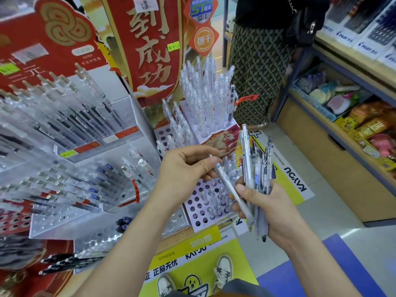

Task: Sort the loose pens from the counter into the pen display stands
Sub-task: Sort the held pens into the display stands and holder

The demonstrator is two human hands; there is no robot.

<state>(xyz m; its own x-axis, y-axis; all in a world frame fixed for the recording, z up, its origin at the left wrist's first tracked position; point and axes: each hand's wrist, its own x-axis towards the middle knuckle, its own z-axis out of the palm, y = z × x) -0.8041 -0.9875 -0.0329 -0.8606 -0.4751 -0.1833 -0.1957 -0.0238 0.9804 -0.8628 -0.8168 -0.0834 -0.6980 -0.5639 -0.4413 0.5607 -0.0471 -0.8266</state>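
My right hand (265, 202) grips a bunch of several pens (257, 168), clear and dark, their ends fanning upward. My left hand (188, 166) pinches the upper end of one white pen (230, 190), which slants down to the right across the fingers of my right hand. Right below and behind both hands stands a white pen display stand with round holes (199, 209), partly filled with clear pens. A taller tier of the stand (205, 103) behind it holds many upright clear pens.
Clear acrylic pen racks (70, 129) fill the left side. Dark pens (64, 262) lie at the lower left. A red sign (150, 43) rises behind the stands. A person in a patterned skirt (257, 67) stands in the aisle; shelves with toys (342, 108) line the right.
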